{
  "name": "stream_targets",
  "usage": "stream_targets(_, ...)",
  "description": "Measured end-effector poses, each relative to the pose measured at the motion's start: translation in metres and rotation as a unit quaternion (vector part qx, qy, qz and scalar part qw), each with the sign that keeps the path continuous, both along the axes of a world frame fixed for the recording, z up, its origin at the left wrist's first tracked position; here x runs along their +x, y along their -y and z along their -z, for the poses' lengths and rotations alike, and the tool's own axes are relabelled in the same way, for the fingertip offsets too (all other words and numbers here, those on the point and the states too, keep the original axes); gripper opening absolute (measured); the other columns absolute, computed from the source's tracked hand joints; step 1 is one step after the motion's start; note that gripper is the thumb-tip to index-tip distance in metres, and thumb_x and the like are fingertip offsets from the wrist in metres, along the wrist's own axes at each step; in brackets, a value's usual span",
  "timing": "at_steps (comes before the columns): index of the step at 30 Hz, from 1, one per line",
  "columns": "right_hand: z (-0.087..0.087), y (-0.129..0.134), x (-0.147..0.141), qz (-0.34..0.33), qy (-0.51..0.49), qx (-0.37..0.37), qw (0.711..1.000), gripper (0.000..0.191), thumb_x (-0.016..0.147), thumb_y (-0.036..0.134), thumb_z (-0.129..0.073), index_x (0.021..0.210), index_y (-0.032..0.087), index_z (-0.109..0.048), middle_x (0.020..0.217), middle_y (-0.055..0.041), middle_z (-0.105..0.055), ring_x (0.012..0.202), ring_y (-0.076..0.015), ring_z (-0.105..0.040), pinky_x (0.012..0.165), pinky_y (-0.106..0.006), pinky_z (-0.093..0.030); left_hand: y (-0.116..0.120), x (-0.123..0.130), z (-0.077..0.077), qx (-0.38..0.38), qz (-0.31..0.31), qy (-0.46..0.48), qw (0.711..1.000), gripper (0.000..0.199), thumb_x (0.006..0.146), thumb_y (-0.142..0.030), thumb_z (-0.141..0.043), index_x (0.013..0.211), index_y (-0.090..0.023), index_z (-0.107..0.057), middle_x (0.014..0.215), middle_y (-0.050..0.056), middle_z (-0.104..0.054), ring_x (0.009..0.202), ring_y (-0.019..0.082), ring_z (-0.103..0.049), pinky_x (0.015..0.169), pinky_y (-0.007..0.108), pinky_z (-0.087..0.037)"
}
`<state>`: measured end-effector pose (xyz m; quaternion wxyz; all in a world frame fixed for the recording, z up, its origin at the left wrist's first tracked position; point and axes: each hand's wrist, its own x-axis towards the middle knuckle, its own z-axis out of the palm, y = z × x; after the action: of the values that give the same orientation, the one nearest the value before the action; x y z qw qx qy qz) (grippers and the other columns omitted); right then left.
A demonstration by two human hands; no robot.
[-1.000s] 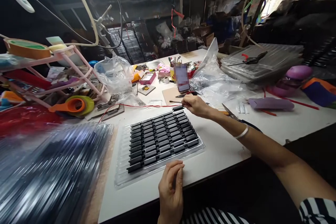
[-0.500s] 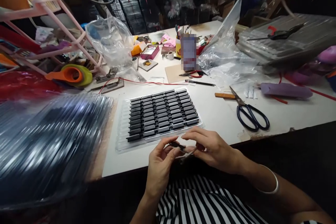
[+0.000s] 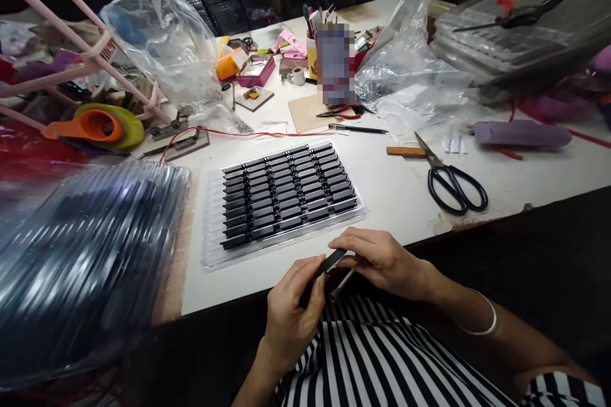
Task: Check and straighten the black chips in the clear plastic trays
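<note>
Between my hands, just off the table's front edge, is a small black toothed part (image 3: 333,261). My left hand (image 3: 296,305) pinches its lower left end between thumb and fingers. My right hand (image 3: 382,261) has its fingertips at the part's upper right end and also holds a thin metal tool (image 3: 344,284), which points down to the left. Behind my hands a clear plastic tray (image 3: 210,253) lies on the white table (image 3: 382,203), filled with rows of similar black parts (image 3: 289,199).
Large scissors (image 3: 453,184) and an orange-brown strip (image 3: 405,151) lie at the right. Stacked clear trays (image 3: 109,248) stand at the left, below a pink rack (image 3: 102,54). Pliers (image 3: 341,113), a black pen (image 3: 360,130) and plastic bags (image 3: 172,51) are farther back.
The black part is now tilted up to the right and shows more of its length between my hands. The metal tool points more steeply down. The whole view has shifted slightly.
</note>
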<state>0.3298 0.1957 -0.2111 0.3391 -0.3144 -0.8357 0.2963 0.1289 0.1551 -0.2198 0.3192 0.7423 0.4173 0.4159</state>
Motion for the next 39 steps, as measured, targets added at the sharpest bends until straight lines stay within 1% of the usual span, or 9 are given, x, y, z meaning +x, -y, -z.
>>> stream_targets(11, 0.007, -0.002, -0.003, -0.049, -0.02, 0.032, 0.998, 0.013, 0.092, 0.016, -0.044, 0.1, 0.014, -0.053, 0.084, -0.0083, -0.063, 0.077, -0.0159, -0.056, 0.07, -0.028, -0.048, 0.005, 0.007, -0.005, 0.001, -0.057, -0.009, 0.998, 0.024, 0.075, -0.003, -0.058, 0.092, -0.021, -0.057, 0.074, -0.002, -0.056, 0.063, 0.01, -0.055, 0.057, 0.022, -0.045)
stream_targets(15, 0.007, -0.001, -0.004, -0.012, -0.055, 0.025, 0.998, 0.01, 0.09, 0.014, -0.047, 0.097, 0.015, -0.055, 0.078, -0.0049, -0.06, 0.071, -0.0137, -0.055, 0.063, -0.025, -0.047, -0.001, 0.004, -0.008, -0.134, -0.044, 0.096, 0.985, 0.021, 0.081, -0.013, -0.058, 0.099, -0.021, -0.063, 0.087, 0.001, -0.063, 0.074, 0.012, -0.061, 0.067, 0.024, -0.05)
stream_targets(18, 0.015, 0.002, -0.01, 0.045, -0.094, 0.048, 0.993, 0.015, 0.087, 0.011, -0.051, 0.101, 0.016, -0.055, 0.079, -0.0042, -0.061, 0.071, -0.0136, -0.056, 0.063, -0.025, -0.047, -0.005, 0.008, -0.007, -0.262, -0.047, 0.221, 0.938, 0.033, 0.081, -0.026, -0.062, 0.114, -0.021, -0.061, 0.102, 0.005, -0.067, 0.083, 0.016, -0.065, 0.078, 0.029, -0.053)
stream_targets(21, 0.022, 0.004, -0.018, 0.071, -0.078, 0.09, 0.99, 0.026, 0.085, 0.008, -0.051, 0.109, 0.016, -0.054, 0.088, -0.007, -0.063, 0.082, -0.0171, -0.06, 0.072, -0.031, -0.051, -0.007, 0.014, -0.002, -0.308, -0.103, 0.288, 0.901, 0.033, 0.084, -0.031, -0.06, 0.114, -0.018, -0.061, 0.107, 0.008, -0.068, 0.096, 0.021, -0.064, 0.088, 0.036, -0.05)
stream_targets(23, 0.02, 0.003, -0.021, 0.059, -0.043, 0.072, 0.995, 0.033, 0.085, 0.008, -0.05, 0.117, 0.016, -0.051, 0.1, -0.01, -0.063, 0.089, -0.0185, -0.06, 0.077, -0.034, -0.052, -0.01, 0.015, 0.002, -0.287, -0.145, 0.281, 0.904, 0.028, 0.087, -0.03, -0.056, 0.111, -0.017, -0.062, 0.111, 0.009, -0.066, 0.104, 0.023, -0.061, 0.094, 0.04, -0.047)
stream_targets(27, 0.001, 0.001, -0.014, 0.048, -0.061, -0.023, 0.997, 0.037, 0.089, 0.012, -0.045, 0.125, 0.02, -0.047, 0.109, -0.01, -0.06, 0.095, -0.0173, -0.06, 0.081, -0.032, -0.053, -0.018, 0.011, 0.007, -0.124, -0.204, 0.105, 0.965, 0.026, 0.085, -0.026, -0.056, 0.11, -0.02, -0.062, 0.107, 0.008, -0.066, 0.1, 0.021, -0.061, 0.093, 0.039, -0.047)
stream_targets(31, -0.006, 0.001, -0.002, 0.111, -0.17, -0.102, 0.974, 0.024, 0.095, 0.02, -0.041, 0.118, 0.024, -0.049, 0.101, -0.0052, -0.064, 0.088, -0.0151, -0.062, 0.079, -0.03, -0.053, -0.022, 0.012, 0.012, 0.008, -0.175, -0.022, 0.984, 0.033, 0.084, -0.018, -0.055, 0.117, -0.023, -0.06, 0.103, 0.007, -0.066, 0.096, 0.019, -0.062, 0.086, 0.035, -0.051)
stream_targets(35, -0.001, 0.001, 0.001, 0.119, -0.191, -0.155, 0.962, 0.015, 0.097, 0.028, -0.038, 0.107, 0.021, -0.047, 0.095, -0.0041, -0.062, 0.071, -0.0114, -0.063, 0.071, -0.028, -0.052, -0.022, 0.014, 0.015, 0.021, -0.154, -0.033, 0.987, 0.031, 0.082, -0.016, -0.057, 0.113, -0.022, -0.061, 0.102, 0.007, -0.066, 0.097, 0.02, -0.061, 0.086, 0.036, -0.05)
stream_targets(39, -0.011, 0.0, -0.006, 0.071, -0.151, -0.105, 0.98, 0.013, 0.097, 0.03, -0.038, 0.103, 0.02, -0.045, 0.09, -0.005, -0.061, 0.07, -0.0119, -0.062, 0.063, -0.026, -0.051, -0.023, 0.012, 0.011, -0.001, -0.145, -0.033, 0.989, 0.021, 0.081, -0.018, -0.058, 0.101, -0.021, -0.065, 0.094, 0.006, -0.069, 0.087, 0.019, -0.064, 0.08, 0.033, -0.051)
